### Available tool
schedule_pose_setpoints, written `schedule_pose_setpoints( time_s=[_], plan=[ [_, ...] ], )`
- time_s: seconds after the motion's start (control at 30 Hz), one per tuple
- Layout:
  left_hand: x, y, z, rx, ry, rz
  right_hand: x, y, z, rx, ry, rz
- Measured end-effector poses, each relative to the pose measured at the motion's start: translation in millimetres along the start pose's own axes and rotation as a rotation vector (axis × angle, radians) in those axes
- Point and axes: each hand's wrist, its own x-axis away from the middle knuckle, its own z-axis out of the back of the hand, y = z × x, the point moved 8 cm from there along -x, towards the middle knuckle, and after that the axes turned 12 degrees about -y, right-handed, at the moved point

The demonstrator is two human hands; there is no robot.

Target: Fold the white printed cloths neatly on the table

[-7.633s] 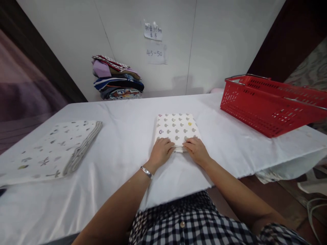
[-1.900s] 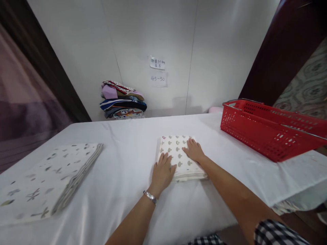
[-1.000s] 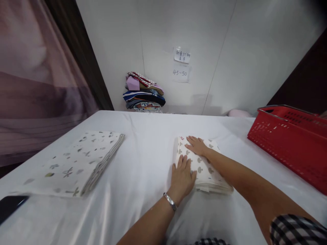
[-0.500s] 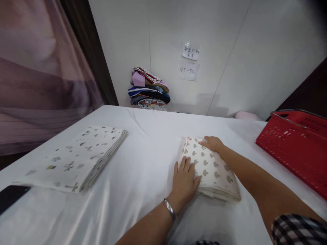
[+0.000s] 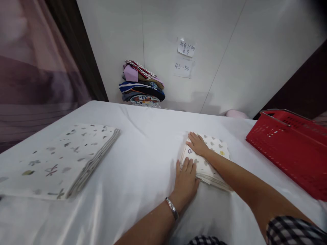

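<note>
Turned folded cloth point(image 5: 213, 160) seemingly under both hands.

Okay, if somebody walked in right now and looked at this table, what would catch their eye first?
Probably the two hands on the small folded mushroom-print cloth in the middle of the white table: the left hand lies flat at its near left corner, the right hand flat on top. Next, the bright red basket at the right, then the larger folded printed cloth on the left.
</note>
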Motion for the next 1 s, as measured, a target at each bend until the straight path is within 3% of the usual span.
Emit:
schedule_pose_setpoints(
  time_s=[0.1,0.27,0.43,0.53,0.63,0.77,0.9,1.0],
  plan=[
    [0,0,-1.2,-0.012,0.008,0.004,-3,-11,-10,-0.044,-0.073,-0.013],
    [1,-1,-1.6,-0.037,0.008,-0.004,9,-13,-4,-0.119,-0.11,-0.051],
    [2,-2,-0.9,-0.017,0.025,-0.004,71,-22,-8,-0.19,-0.118,-0.001],
    [2,-1,4.1,0.012,0.054,0.002,125,-7,-19,-0.206,-0.117,0.005],
    [0,-3,16.0,0.051,0.091,0.001,178,30,-28,-0.278,0.032,-0.164],
    [-6,-26,36.6,0.185,0.162,0.117,229,67,-44,-0.673,0.264,-0.416],
    [-9,-51,35.4,0.391,0.099,0.279,241,73,-59,-1.045,0.29,-0.641],
    [-7,-43,27.7,0.512,0.052,0.276,233,80,-54,-1.198,0.31,-0.67]
  ],
)
